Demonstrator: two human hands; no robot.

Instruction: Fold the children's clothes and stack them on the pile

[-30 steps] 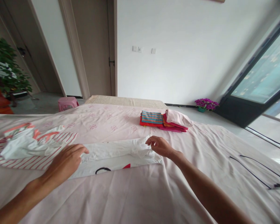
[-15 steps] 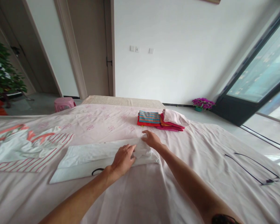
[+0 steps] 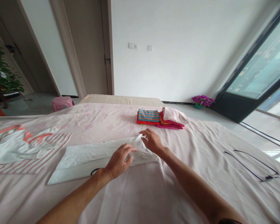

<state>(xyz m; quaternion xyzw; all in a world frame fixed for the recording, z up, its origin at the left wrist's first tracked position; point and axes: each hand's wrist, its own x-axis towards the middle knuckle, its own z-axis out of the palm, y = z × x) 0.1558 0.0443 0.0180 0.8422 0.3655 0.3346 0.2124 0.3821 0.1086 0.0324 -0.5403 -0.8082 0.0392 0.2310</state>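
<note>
I've got my right hand (image 3: 153, 141) pinched on the raised far edge of the white cloth (image 3: 83, 155), which spreads leftward beneath my left hand (image 3: 120, 160). That left grip is wide, thumb apart from fingers; I can't tell whether it touches. Beyond my right fingers sit folded clothes (image 3: 148, 116); a loose heap (image 3: 20, 147) lies well left, glasses (image 3: 268, 177) well right.
</note>
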